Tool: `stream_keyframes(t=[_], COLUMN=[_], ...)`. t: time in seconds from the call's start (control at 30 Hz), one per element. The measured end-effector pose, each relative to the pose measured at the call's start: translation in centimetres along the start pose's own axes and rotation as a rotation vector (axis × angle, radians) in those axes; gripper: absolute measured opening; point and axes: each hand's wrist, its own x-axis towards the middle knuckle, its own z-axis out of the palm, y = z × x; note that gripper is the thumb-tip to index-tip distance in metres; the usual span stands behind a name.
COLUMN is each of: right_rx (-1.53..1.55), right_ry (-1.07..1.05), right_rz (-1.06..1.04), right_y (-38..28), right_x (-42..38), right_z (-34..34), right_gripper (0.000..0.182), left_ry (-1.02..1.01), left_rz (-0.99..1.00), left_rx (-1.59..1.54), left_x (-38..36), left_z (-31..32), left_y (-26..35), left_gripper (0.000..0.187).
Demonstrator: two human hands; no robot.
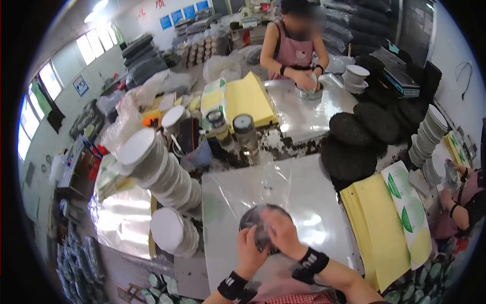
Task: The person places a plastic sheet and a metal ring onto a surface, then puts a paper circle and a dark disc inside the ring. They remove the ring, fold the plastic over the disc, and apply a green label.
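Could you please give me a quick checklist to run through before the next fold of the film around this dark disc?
1. Both hands on the dark disc: ok; left hand and right hand both grip it.
2. Clear film lies under and over the disc: ok.
3. Film free of creases: not ok, wrinkles show.
4. Steel worktop around the disc unobstructed: ok.
5. Yellow sheets close to the right hand: ok.
6. Film edges tucked beneath the disc: cannot tell, hands hide them.
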Motion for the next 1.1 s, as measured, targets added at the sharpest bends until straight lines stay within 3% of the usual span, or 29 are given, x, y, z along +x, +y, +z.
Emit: stream_keyframes(t=[0.03, 0.13, 0.17, 0.27, 0.33, 0.4, 0.47, 0.5, 0.6, 0.63, 0.73, 0.77, 0.8, 0.83, 0.87, 1.0, 1.03, 1.1], right_rx=[0.055, -0.058, -0.119, 0.251, 0.423, 0.541, 0.845, 0.819, 0.582, 0.605, 0.892, 0.386, 0.481, 0.316, 0.148, -0.094, -0.076, -0.107], right_ry=[-0.016, -0.206, -0.312, -0.293, -0.112, 0.406, 0.492, 0.334, -0.206, -0.18, 0.123, 0.155, -0.047, -0.048, -0.035, -0.128, -0.161, -0.221], right_rz=[-0.016, 0.127, 0.163, -0.081, -0.067, 0.539, 0.659, 0.499, -0.255, -0.261, 0.528, 0.446, 0.71, 0.461, 0.196, 0.14, 0.171, 0.271], right_y=[-0.6, -0.3, -0.7, 0.1, 3.4, 4.3, 4.8, 3.0, 1.2, 1.9, 2.4, 1.0, -0.8, -1.7, -2.3, -1.2, -0.2, 0.1], right_x=[-0.4, -0.8, -0.5, 0.1, -1.7, -1.4, 3.6, 4.4, 3.2, 1.8, 0.2, 1.0, 0.4, -1.3, -2.2, -2.0, -2.0, -2.6], right_z=[-0.1, 0.4, 0.2, -1.9, -3.5, -2.3, -0.2, -0.2, -1.7, -1.0, -0.7, -1.7, -2.1, -2.0, -1.7, -2.2, -1.0, -0.5], right_gripper=[0.046, 0.04, 0.037, 0.04, 0.045, 0.031, 0.036, 0.043, 0.042, 0.04, 0.052, 0.035, 0.013, 0.006, 0.007, 0.019, 0.02, 0.018], left_ry=[0.008, 0.243, 0.149, -0.153, -0.135, -0.155, -0.059, -0.088, 0.116, 0.065, -0.092, -0.079, -0.143, -0.195, -0.233, -0.117, -0.346, -0.499], left_rz=[0.058, -0.225, -0.327, 0.342, 0.332, 0.159, 0.028, -0.024, -0.163, 0.119, -0.073, 0.161, 0.152, 0.175, 0.216, 0.284, 0.281, 0.262], left_rx=[-0.008, -0.351, -0.712, -0.211, -0.092, -0.227, -0.358, -0.385, -0.864, -0.464, -0.377, -0.086, 0.002, 0.1, 0.207, -0.034, -0.018, 0.153], left_x=[-0.2, 2.9, 4.0, 4.3, 3.1, 2.7, 2.4, 2.5, 1.5, 2.9, 1.4, 1.9, 1.1, 1.4, 2.3, 2.5, 2.1, 1.5], left_z=[-1.0, -1.9, -1.8, -0.5, 0.5, 1.1, 1.3, 1.0, 2.1, 0.1, 1.0, 0.6, 0.9, 1.1, 1.0, -0.7, -1.0, -0.3], left_y=[-1.1, -4.1, -3.7, -1.2, -1.1, -1.8, -1.3, -1.4, -3.9, -3.2, -2.2, -1.2, -0.7, -0.6, -0.6, 0.9, 0.8, 0.9], left_gripper=[0.075, 0.076, 0.071, 0.063, 0.061, 0.076, 0.09, 0.103, 0.087, 0.051, 0.021, 0.015, 0.017, 0.02, 0.023, 0.057, 0.081, 0.085])
